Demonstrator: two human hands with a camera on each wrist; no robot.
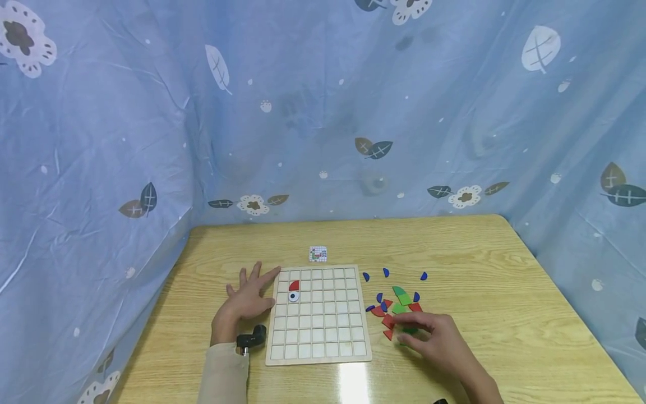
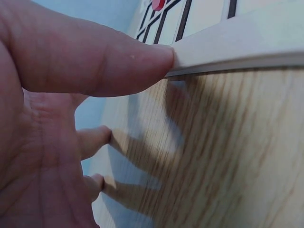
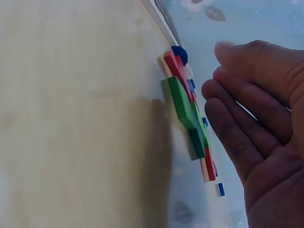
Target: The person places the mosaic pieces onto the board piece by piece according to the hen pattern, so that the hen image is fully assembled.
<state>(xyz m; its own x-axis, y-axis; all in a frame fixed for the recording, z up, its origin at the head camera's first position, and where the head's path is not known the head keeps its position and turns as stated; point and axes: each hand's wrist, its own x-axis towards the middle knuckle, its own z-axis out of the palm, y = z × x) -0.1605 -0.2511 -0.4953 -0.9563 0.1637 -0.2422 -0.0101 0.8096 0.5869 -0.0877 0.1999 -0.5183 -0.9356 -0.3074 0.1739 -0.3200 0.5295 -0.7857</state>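
A pale wooden grid board (image 1: 322, 314) lies on the table. In its upper left cells sit a red quarter-round piece (image 1: 294, 285) and, just below, a white round piece with a dark dot (image 1: 294, 296). My left hand (image 1: 248, 300) rests at the board's left edge with fingers spread; its thumb (image 2: 137, 66) touches the side of the frame. To the right, my right hand (image 1: 429, 334) hovers over loose pieces, its fingertips close to a red piece (image 1: 388, 321). Between thumb and fingers in the right wrist view nothing shows. Beneath, a green piece (image 3: 180, 102) lies among the others.
Several blue half-round pieces (image 1: 386, 272) are scattered right of the board, beside green pieces (image 1: 405, 299) and red ones. A small printed pattern card (image 1: 318, 254) lies behind the board. A patterned blue curtain (image 1: 323, 112) hangs behind the table.
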